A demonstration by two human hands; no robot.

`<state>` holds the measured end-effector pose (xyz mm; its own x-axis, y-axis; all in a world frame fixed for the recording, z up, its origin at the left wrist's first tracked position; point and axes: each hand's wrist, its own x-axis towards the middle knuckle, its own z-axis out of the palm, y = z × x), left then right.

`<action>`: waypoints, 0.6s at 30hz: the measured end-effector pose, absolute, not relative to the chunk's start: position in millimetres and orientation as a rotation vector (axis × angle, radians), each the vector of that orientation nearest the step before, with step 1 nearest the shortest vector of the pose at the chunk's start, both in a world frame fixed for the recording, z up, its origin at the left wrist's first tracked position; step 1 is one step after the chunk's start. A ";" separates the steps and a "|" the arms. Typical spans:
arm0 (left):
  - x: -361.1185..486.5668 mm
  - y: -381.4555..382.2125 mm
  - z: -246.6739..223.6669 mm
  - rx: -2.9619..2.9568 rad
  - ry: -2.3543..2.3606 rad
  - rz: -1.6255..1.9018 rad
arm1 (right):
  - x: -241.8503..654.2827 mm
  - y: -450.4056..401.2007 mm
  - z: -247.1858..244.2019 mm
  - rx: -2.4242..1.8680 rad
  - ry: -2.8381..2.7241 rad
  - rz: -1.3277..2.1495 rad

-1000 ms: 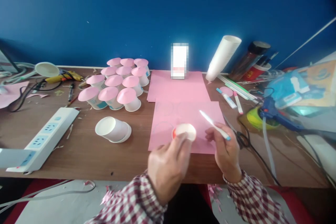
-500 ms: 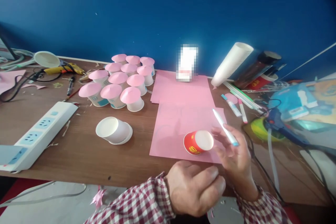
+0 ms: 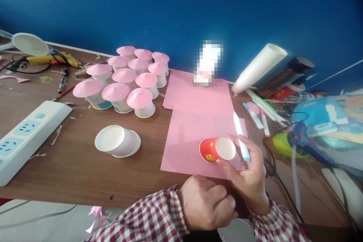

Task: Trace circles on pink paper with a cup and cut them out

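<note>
My right hand [image 3: 249,168] has a white marker pen with blue ends [image 3: 241,136] tucked between its fingers. Its thumb and a fingertip reach around the rim side of a red paper cup [image 3: 207,150], which stands upside down on a pink paper sheet [image 3: 177,160]. At the table's front edge, my left hand [image 3: 208,204] is curled into a fist. Its palm side is hidden, and no object shows in it. A faint circle outline [image 3: 179,138] is drawn on the sheet, left of the red cup.
Several cups with pink cone tops [image 3: 139,99] stand at back left, behind a white paper cup pair [image 3: 110,140]. A power strip [image 3: 36,136] lies left. A phone [image 3: 208,62], a white cup stack [image 3: 261,67] and a blue glue gun [image 3: 300,141] are beyond and right.
My right hand has come leftward with the marker pen, its thumb and finger now at the red cup. My left hand stays a fist. The camera view has shifted slightly.
</note>
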<state>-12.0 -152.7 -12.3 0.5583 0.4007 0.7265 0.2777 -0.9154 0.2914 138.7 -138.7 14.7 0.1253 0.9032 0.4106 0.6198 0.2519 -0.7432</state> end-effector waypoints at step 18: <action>-9.9 -153.5 -9.9 2.567 0.631 1.323 | 140.7 -138.1 1.5 -1.413 -1.582 0.362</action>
